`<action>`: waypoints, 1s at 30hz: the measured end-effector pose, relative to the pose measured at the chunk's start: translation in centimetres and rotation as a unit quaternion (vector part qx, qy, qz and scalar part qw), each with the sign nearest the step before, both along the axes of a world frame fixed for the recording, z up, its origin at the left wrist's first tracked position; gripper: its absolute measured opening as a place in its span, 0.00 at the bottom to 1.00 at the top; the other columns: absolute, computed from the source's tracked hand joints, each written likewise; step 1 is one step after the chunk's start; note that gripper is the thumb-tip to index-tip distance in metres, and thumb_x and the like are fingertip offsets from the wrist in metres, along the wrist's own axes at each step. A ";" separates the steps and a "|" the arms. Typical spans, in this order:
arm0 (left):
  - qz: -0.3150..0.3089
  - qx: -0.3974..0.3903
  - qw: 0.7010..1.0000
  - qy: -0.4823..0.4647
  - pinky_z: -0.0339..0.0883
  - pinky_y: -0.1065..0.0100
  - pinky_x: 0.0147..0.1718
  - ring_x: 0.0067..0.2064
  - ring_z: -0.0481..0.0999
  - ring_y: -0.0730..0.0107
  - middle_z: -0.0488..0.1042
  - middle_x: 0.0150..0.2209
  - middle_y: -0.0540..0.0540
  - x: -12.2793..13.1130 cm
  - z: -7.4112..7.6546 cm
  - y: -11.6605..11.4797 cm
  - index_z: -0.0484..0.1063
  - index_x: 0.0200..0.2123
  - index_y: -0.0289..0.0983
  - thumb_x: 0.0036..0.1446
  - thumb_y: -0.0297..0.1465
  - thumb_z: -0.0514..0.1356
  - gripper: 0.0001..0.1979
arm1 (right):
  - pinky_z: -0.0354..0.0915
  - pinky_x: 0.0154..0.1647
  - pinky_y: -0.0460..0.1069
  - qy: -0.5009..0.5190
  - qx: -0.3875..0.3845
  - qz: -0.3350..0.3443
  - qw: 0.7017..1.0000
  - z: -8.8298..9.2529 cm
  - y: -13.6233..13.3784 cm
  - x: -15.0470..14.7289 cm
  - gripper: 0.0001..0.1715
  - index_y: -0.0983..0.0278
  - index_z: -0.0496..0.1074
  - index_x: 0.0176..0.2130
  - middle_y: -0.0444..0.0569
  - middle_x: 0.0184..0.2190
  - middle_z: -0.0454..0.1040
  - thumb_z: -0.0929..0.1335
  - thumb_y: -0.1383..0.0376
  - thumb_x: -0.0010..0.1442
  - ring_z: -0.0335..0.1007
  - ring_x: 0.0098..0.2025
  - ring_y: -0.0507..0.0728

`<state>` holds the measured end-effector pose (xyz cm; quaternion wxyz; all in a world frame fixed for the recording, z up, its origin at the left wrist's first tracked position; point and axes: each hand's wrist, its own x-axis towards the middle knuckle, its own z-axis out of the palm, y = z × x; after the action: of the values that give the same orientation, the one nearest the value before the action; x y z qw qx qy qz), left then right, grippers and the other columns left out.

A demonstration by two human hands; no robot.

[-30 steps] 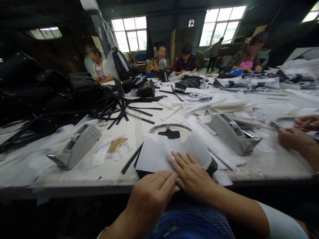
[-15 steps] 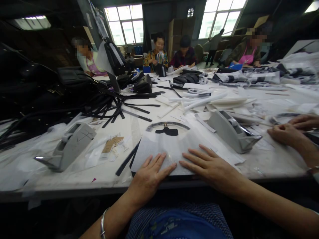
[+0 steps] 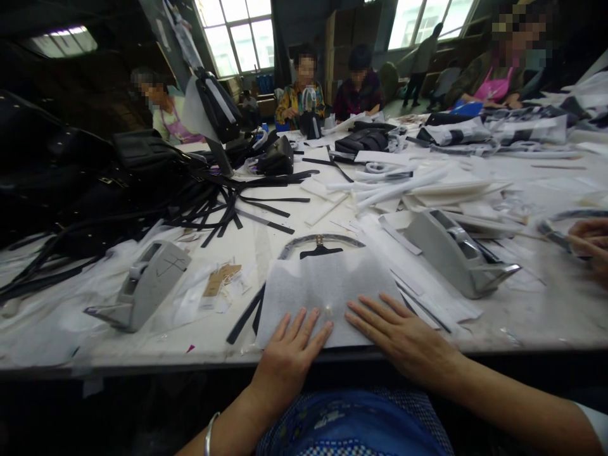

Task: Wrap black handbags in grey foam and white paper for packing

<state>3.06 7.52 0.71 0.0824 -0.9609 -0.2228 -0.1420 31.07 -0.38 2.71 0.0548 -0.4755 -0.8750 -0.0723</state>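
Observation:
A white translucent sheet (image 3: 327, 285) lies over a black bag at the table's front edge. The bag's wrapped, curved handle (image 3: 289, 248) and a black tab with a metal buckle (image 3: 320, 248) stick out beyond the sheet's far side. My left hand (image 3: 292, 351) rests flat on the sheet's near left part, fingers spread. On the near right part lies my right hand (image 3: 396, 329), its fingers also stretched out. Neither hand holds anything. Black straps (image 3: 244, 320) show at the bag's left side.
Grey tape dispensers stand at left (image 3: 147, 285) and right (image 3: 458, 256). Black straps (image 3: 232, 202) and black bags (image 3: 95, 171) pile up at left. White wrapped strips (image 3: 403, 190) lie beyond. A co-worker's hand (image 3: 589, 240) is at far right; several people sit across the table.
The sheet now covers most of the black tab, and its far edge lies straighter. Both hands remain flat on it, slightly nearer the table edge. The view has shifted a little.

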 end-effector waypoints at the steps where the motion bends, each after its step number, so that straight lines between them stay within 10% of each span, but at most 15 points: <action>1: 0.002 0.003 1.000 -0.008 0.69 0.47 0.55 0.62 0.69 0.50 0.65 0.64 0.41 0.1 -0.1 0.0 0.58 0.67 0.42 0.63 0.19 0.49 0.30 | 0.54 0.66 0.66 0.003 0.001 0.000 1.000 -0.2 0.0 0.1 0.39 0.62 0.53 0.69 0.52 0.68 0.57 0.63 0.74 0.62 0.56 0.68 0.65; 6: -0.009 -0.007 1.000 0.000 0.70 0.48 0.54 0.62 0.69 0.51 0.65 0.64 0.41 0.2 0.7 0.2 0.59 0.66 0.43 0.64 0.20 0.48 0.29 | 0.56 0.64 0.66 0.073 -0.099 -0.011 0.992 1.2 0.4 0.2 0.42 0.60 0.56 0.69 0.54 0.67 0.59 0.65 0.45 0.63 0.58 0.67 0.68; 14: 0.010 0.000 0.999 -0.040 0.70 0.48 0.55 0.62 0.69 0.52 0.66 0.64 0.45 0.3 0.5 -0.3 0.61 0.65 0.44 0.67 0.23 0.47 0.26 | 0.68 0.46 0.54 0.133 -0.268 -0.074 0.951 7.3 6.4 -1.9 0.20 0.60 0.80 0.43 0.52 0.44 0.81 0.60 0.58 0.70 0.77 0.45 0.63; 30: 0.018 -0.028 0.997 -0.070 0.67 0.47 0.56 0.64 0.66 0.50 0.66 0.64 0.42 0.3 -0.5 -0.8 0.61 0.65 0.42 0.68 0.26 0.48 0.24 | 0.58 0.31 0.47 0.261 -0.403 -0.185 0.858 4.2 9.8 -4.1 0.05 0.62 0.71 0.35 0.45 0.28 0.76 0.66 0.63 0.59 0.69 0.29 0.54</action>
<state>3.39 6.77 0.24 0.0421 -0.9465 -0.2490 -0.2009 27.01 9.45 6.91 0.0708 -0.6102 -0.6775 0.4045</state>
